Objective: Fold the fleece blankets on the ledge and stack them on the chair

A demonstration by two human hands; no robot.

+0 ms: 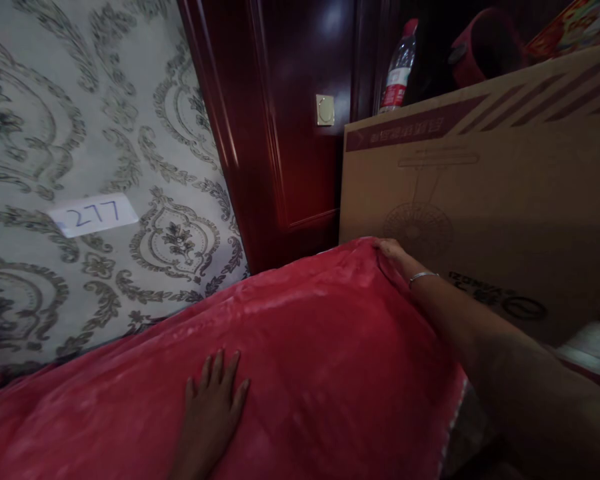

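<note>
A red plush cover [300, 347] stretches over something long and low whose own surface is hidden. My left hand [213, 393] lies flat on top of the cover, fingers spread. At the far right corner, my right hand [389, 249] is closed on the cover's edge, with its fingertips partly hidden by the fabric. A thin bracelet circles the right wrist. From that corner the fabric drops down the right side, where a pale edging shows at its lower hem.
A large cardboard box [480, 173] stands close beyond my right arm. Behind its top edge are a plastic bottle [398, 70] and a red band-like object [480, 50]. Patterned wallpaper [175, 233] with a paper marked 277 [94, 215] borders the left, beside a dark red wooden door [300, 167].
</note>
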